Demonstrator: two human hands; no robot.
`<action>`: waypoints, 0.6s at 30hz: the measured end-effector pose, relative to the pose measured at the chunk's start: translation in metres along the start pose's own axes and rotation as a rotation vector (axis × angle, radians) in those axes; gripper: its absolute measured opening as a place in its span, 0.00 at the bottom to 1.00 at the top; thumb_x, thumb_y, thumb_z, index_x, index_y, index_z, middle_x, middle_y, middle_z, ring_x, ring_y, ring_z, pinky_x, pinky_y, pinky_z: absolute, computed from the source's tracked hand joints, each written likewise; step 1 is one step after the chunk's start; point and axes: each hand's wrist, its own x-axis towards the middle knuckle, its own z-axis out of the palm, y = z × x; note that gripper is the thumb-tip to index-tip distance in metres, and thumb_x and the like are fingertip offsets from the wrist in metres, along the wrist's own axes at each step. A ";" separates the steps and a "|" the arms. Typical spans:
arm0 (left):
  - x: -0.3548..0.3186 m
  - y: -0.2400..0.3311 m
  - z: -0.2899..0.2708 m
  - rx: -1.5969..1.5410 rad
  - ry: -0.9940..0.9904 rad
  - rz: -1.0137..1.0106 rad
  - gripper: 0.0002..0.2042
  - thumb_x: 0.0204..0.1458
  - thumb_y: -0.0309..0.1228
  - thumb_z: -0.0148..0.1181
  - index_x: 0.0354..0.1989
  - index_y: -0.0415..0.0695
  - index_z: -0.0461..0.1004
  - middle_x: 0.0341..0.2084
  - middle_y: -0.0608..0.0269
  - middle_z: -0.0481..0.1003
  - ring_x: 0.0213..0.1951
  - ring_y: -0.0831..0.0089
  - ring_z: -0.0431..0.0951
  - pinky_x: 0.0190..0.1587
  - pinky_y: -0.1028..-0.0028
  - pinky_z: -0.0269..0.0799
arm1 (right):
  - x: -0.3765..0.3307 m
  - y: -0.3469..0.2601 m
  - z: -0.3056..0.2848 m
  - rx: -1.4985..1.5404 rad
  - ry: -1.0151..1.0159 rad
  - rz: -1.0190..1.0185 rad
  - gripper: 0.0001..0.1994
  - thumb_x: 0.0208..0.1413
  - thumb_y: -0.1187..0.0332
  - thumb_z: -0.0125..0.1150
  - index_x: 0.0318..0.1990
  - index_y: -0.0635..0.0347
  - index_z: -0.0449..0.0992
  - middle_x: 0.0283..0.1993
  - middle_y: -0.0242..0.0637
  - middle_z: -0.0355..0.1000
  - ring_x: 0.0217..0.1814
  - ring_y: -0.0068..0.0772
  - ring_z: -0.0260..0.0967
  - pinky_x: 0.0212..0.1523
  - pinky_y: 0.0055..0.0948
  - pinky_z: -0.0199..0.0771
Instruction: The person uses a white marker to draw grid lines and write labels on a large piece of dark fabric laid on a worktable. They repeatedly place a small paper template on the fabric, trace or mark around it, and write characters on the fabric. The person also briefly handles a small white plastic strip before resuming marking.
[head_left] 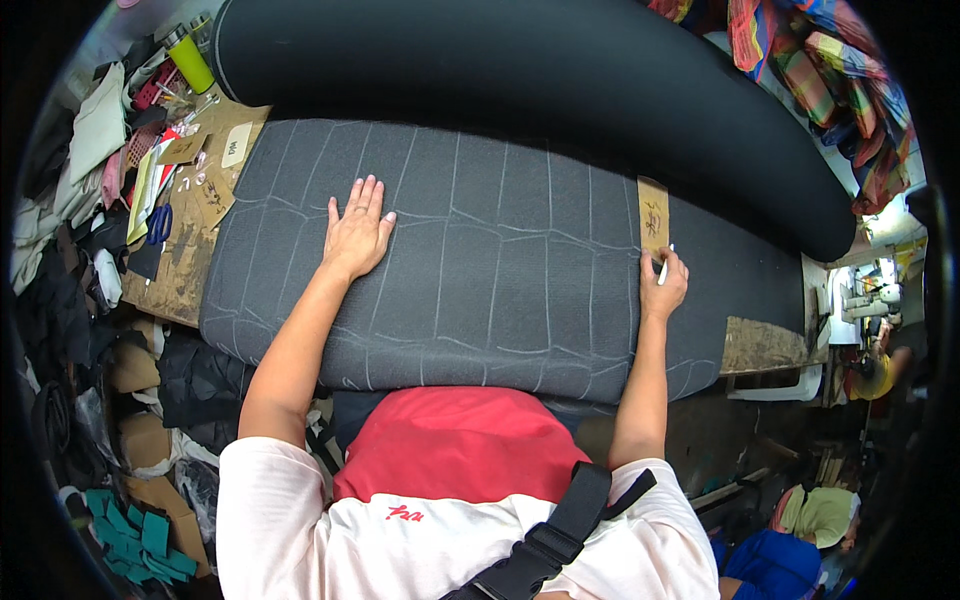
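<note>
A dark grey fabric (470,270) is spread over the worktable, with pale drawn lines forming rows of long panels across it. My left hand (358,236) lies flat on the fabric left of the middle, fingers stretched out and nothing in them. Toward the right side, my right hand (665,285) is closed around a slim white pen (663,271). Just above that hand, a narrow tan cardboard template (654,212) with handwriting lies on the fabric. Its lower end meets my fingers, and its left edge is close to the last long pale line.
A large black fabric roll (530,90) lies across the table's far side. Blue-handled scissors (158,225), papers and a green bottle (188,58) are at the left. Bright plaid cloth (840,90) hangs far right, near a sewing machine (870,300). Another person (790,540) is at lower right.
</note>
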 end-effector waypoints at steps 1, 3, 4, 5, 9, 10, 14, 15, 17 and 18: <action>0.000 0.000 0.000 -0.002 -0.012 0.000 0.28 0.61 0.44 0.36 0.67 0.42 0.48 0.68 0.59 0.46 0.69 0.64 0.42 0.66 0.47 0.38 | 0.000 0.000 0.000 -0.001 0.004 -0.003 0.14 0.43 0.61 0.68 0.34 0.60 0.77 0.33 0.41 0.75 0.38 0.45 0.71 0.41 0.39 0.70; 0.000 0.000 -0.001 -0.004 -0.012 0.000 0.28 0.61 0.43 0.37 0.67 0.43 0.48 0.68 0.59 0.45 0.69 0.64 0.42 0.66 0.47 0.39 | 0.000 0.001 0.000 -0.002 0.013 -0.007 0.14 0.43 0.60 0.68 0.33 0.60 0.77 0.33 0.41 0.75 0.38 0.45 0.70 0.41 0.39 0.70; 0.000 0.000 -0.002 -0.008 0.007 0.005 0.28 0.61 0.43 0.37 0.67 0.43 0.49 0.68 0.59 0.46 0.69 0.64 0.43 0.66 0.47 0.39 | 0.000 0.001 0.000 0.000 0.014 -0.003 0.14 0.43 0.60 0.68 0.33 0.60 0.77 0.33 0.41 0.75 0.38 0.45 0.70 0.41 0.39 0.70; -0.001 0.000 -0.001 -0.016 0.015 0.006 0.28 0.61 0.43 0.37 0.67 0.43 0.49 0.68 0.59 0.46 0.69 0.64 0.43 0.66 0.47 0.39 | 0.000 0.001 0.000 0.004 0.013 0.000 0.15 0.43 0.60 0.68 0.34 0.60 0.77 0.33 0.40 0.75 0.38 0.45 0.70 0.41 0.39 0.70; -0.001 -0.001 0.002 -0.057 0.061 0.010 0.27 0.61 0.43 0.37 0.66 0.42 0.51 0.67 0.58 0.48 0.69 0.64 0.45 0.66 0.48 0.40 | 0.000 -0.001 -0.002 -0.014 0.011 0.003 0.15 0.44 0.58 0.68 0.34 0.59 0.77 0.33 0.39 0.75 0.39 0.44 0.70 0.40 0.39 0.70; -0.001 -0.002 0.002 -0.063 0.061 0.013 0.27 0.61 0.43 0.37 0.65 0.42 0.52 0.67 0.58 0.49 0.69 0.64 0.45 0.66 0.48 0.40 | 0.000 -0.002 -0.002 -0.016 0.018 -0.010 0.15 0.44 0.58 0.68 0.34 0.59 0.77 0.33 0.39 0.75 0.39 0.44 0.70 0.40 0.39 0.70; -0.001 -0.004 0.005 -0.092 0.104 0.015 0.26 0.60 0.42 0.38 0.64 0.42 0.55 0.66 0.58 0.51 0.68 0.64 0.47 0.66 0.47 0.41 | 0.000 -0.006 -0.005 -0.003 0.004 0.018 0.16 0.43 0.57 0.69 0.35 0.58 0.77 0.34 0.38 0.75 0.39 0.43 0.71 0.40 0.39 0.71; -0.001 -0.005 0.006 -0.101 0.108 0.017 0.26 0.60 0.42 0.38 0.64 0.42 0.55 0.66 0.58 0.52 0.68 0.64 0.47 0.65 0.47 0.42 | 0.000 -0.006 -0.005 -0.010 -0.012 0.034 0.16 0.43 0.57 0.69 0.36 0.58 0.77 0.34 0.38 0.75 0.40 0.43 0.71 0.40 0.39 0.71; -0.001 -0.005 0.007 -0.113 0.136 0.023 0.24 0.60 0.39 0.41 0.63 0.43 0.57 0.66 0.58 0.53 0.68 0.63 0.49 0.65 0.47 0.43 | 0.000 -0.006 -0.005 -0.009 -0.013 0.037 0.16 0.43 0.57 0.69 0.35 0.58 0.77 0.34 0.38 0.75 0.40 0.43 0.71 0.40 0.39 0.71; -0.001 -0.005 0.007 -0.108 0.142 0.025 0.24 0.60 0.39 0.41 0.63 0.42 0.57 0.66 0.58 0.53 0.68 0.63 0.49 0.65 0.47 0.43 | 0.000 -0.006 -0.005 -0.005 -0.005 0.030 0.16 0.43 0.57 0.69 0.35 0.58 0.77 0.34 0.38 0.75 0.40 0.43 0.71 0.40 0.39 0.71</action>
